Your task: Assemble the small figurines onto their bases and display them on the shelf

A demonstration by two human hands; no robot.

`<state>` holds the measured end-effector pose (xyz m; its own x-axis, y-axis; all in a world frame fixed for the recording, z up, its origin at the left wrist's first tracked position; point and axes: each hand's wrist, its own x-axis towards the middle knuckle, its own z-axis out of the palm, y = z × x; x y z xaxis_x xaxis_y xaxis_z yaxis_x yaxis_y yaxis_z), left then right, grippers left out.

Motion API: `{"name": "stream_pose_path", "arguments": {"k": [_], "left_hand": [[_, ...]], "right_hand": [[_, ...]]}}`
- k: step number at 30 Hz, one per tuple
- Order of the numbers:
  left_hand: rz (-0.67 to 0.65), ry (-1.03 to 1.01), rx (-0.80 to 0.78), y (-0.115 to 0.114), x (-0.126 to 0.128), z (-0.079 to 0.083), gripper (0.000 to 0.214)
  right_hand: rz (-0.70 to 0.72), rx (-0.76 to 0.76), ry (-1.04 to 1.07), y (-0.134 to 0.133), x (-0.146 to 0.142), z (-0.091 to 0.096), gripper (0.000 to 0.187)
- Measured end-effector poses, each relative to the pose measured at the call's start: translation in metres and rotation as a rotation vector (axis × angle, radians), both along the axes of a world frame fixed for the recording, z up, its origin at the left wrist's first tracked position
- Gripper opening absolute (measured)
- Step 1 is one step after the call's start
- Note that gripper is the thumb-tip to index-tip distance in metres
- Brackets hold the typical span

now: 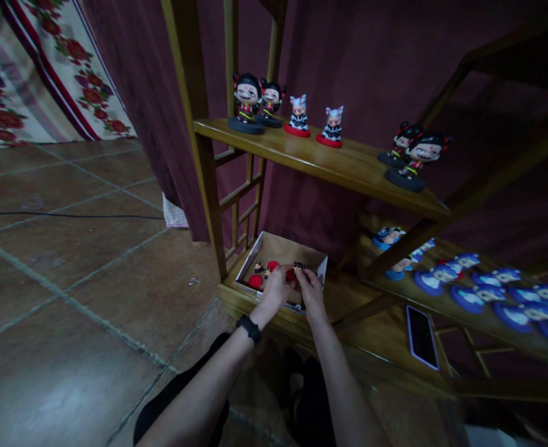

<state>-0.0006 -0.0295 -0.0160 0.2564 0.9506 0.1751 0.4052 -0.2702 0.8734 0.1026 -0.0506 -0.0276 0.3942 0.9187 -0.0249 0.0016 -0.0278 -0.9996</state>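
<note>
Both my hands are over a shallow open cardboard box [296, 249] on the low wooden shelf. My right hand [311, 293] is closed, with its fingertips on a small black-haired figurine [298, 266]. Close beside it, my left hand [277, 288], with a black band on the wrist, has its fingers closed at a red base [291, 274], which they partly hide. Whether the figurine is joined to that base I cannot tell. Inside the box, left of my hands, lie another small figurine [257, 267] and a red disc [255, 281].
Above the box, an upper shelf [320, 162] bears several figurines, among them a black-haired one [247, 102]. More blue-based figurines [434, 276] stand on the right shelf. A phone [421, 337] lies on the low shelf. A wooden post [203, 186] rises left of the box.
</note>
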Motion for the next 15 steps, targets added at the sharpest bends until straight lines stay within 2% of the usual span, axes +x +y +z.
{"name": "stream_pose_path", "arguments": {"k": [6,11,15], "left_hand": [[0.066,0.147,0.024,-0.0023,0.0025,0.0000,0.041],[0.034,0.109,0.027,-0.0008,0.0027,-0.0039,0.043],[0.012,0.040,-0.031,0.0010,0.0003,-0.0021,0.043]], "right_hand": [[-0.008,-0.037,0.035,0.0016,0.0028,-0.0050,0.033],[-0.021,0.008,-0.108,0.0024,0.0058,-0.0078,0.032],[-0.014,0.025,-0.099,0.0013,0.0046,-0.0038,0.033]]}}
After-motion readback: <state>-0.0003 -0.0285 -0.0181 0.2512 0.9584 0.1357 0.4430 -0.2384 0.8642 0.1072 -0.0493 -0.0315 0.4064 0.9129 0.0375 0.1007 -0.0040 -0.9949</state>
